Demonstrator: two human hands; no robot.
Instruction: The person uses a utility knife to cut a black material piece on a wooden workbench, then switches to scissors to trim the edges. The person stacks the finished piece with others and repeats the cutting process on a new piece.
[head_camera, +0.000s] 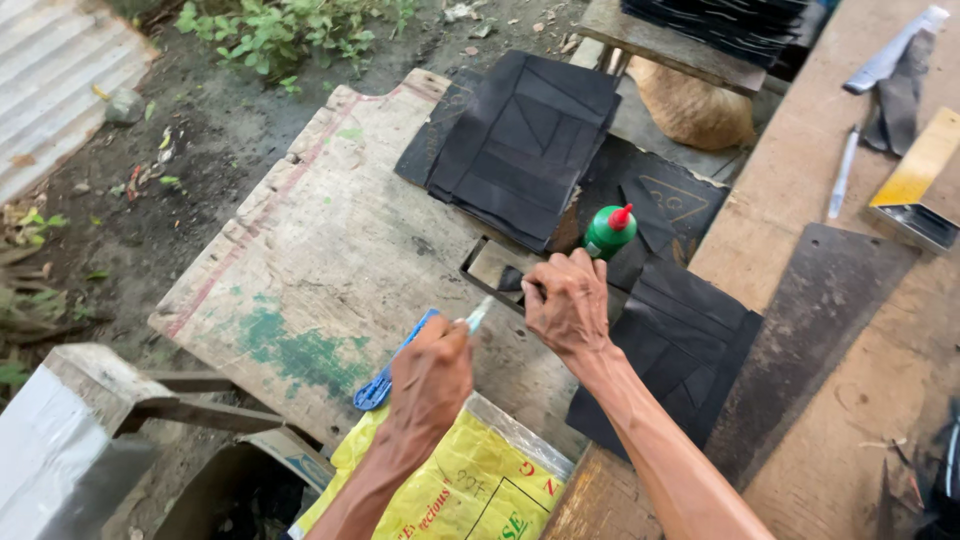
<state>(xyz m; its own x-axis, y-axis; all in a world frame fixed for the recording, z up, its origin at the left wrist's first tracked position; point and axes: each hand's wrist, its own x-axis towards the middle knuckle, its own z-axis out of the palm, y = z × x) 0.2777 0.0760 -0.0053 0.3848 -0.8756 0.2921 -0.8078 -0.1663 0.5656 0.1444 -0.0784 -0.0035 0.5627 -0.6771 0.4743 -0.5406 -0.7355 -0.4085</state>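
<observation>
2 hands work over a weathered wooden desk (330, 240) in the single head view. The left hand (432, 375) is closed around a blue-handled toothbrush (400, 362), its pale tip reaching toward a small shallow metal tray (497, 265). The right hand (567, 300) rests fingers-down, pressing a small black piece (511, 281) at the tray's edge; whether it pinches the piece or only pins it, I cannot tell.

As a judgement, the work looks partway through: 1 stack of black cut sheets (525, 140) lies farther back on the desk, another pile of black pieces (680, 345) sits just beside the right forearm, and only the single small piece is under the brush — which pile is treated and which is waiting cannot be told.

Materials — the black sheets are flat, matte and thin, cut in straight-edged panels with faint seams. A green bottle with a red pointed cap (610, 231) stands upright just behind the right hand, smooth plastic. The desk is a rough, scuffed board with green paint stains. A crinkled yellow plastic sack (470, 485) lies under the left wrist. To the right, a pale wooden bench (800, 170) carries a pen (842, 172) and a dark saw blade (810, 330).
</observation>
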